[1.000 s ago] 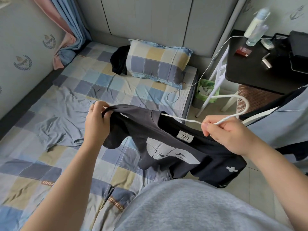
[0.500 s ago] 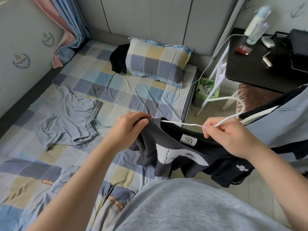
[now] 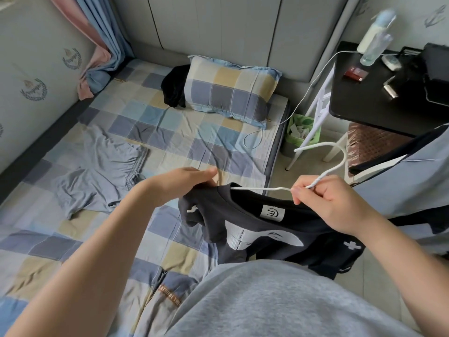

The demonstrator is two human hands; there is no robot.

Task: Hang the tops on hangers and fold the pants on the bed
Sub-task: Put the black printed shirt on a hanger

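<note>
vs 1 s ago: left hand [image 3: 184,184] has moved right, from the stretched-out left end of the black T-shirt [image 3: 255,229] to its left shoulder, close to the collar. It pinches the fabric there, fingers fairly straight. Shirt is now bunched closer to the white hanger [image 3: 262,188], no longer pulled wide, and a sleeve with a white cross mark hangs under the left hand. Right hand [image 3: 332,205] unchanged: clenched on the hanger's twisted neck just below the hook. Hanger wire runs across the open collar; shirt hangs in the air over the near-right edge of the bed [image 3: 170,132], in front of the person's grey top [image 3: 267,300]. Grey shorts [image 3: 102,171] lie flat and unfolded on the left of the bed, same spot, no longer covered by the arm. Bed has a checked blue/beige/grey sheet; matching pillow [image 3: 230,93] at the far end against a grey padded headboard [image 3: 218,27], a black garment [image 3: 173,87] touching its left side. White cable [image 3: 305,97] runs from the mattress up to the black table [image 3: 379,98] far right, which carries a bottle [image 3: 374,42]. Green bin [image 3: 300,130] on the floor between bed and table. Pink and blue curtain [image 3: 97,32] far left. Blue and black garment [image 3: 401,186] hangs at the right edge
</note>
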